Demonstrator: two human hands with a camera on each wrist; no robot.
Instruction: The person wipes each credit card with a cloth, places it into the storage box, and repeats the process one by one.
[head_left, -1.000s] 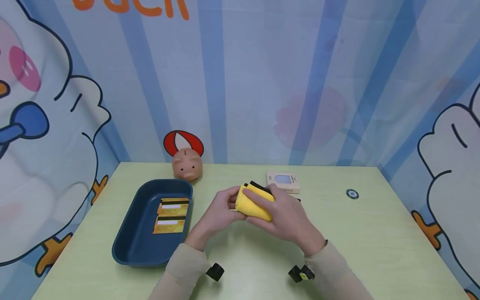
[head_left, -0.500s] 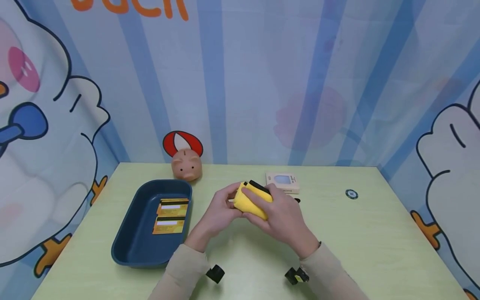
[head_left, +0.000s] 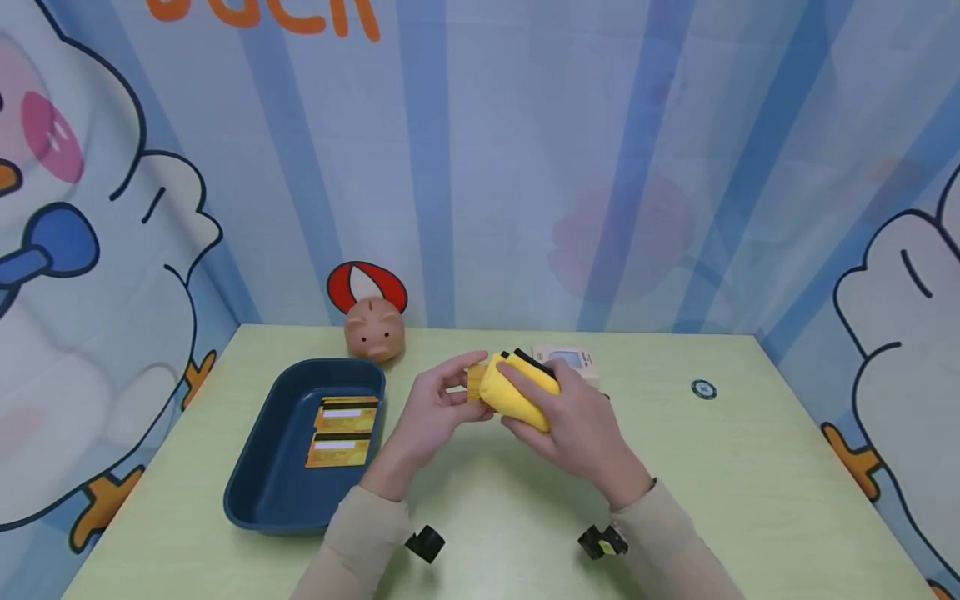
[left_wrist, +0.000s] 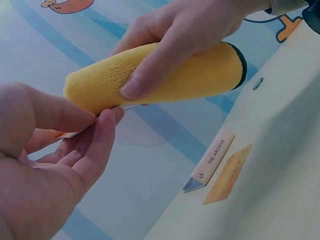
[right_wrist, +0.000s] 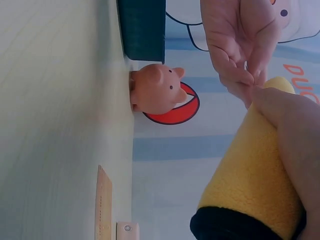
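Two light sleeves (head_left: 363,537) are reaching in from the near edge, each wrist carrying a black camera (head_left: 426,543). Between them and to the left, a dark blue tray (head_left: 255,479) is sitting on the bench (head_left: 750,492), and gold cards (head_left: 339,450) with black stripes are lying in it, towards its right side.

Just right of the tray, both hands are working above the bench. The right hand (head_left: 581,425) is gripping a yellow cloth (head_left: 517,400), its thumb pressing along the side; the cloth is tilting, with black edging showing at its far right. At the cloth's left end, the left hand (head_left: 435,404) is pinching a small gold card (head_left: 475,381) between its fingers; whether part of that card is lying inside the cloth, I cannot tell.

Farther back, a loose card (left_wrist: 228,175) is lying just on the near side of a pale box (head_left: 567,358), which the right hand is partly hiding. Well to the right, a round chip (head_left: 704,389) is lying flat. Beyond the tray, a pink piggy bank (head_left: 374,333) is standing, facing the near side. A striped blue curtain (head_left: 495,167) is hanging behind everything.
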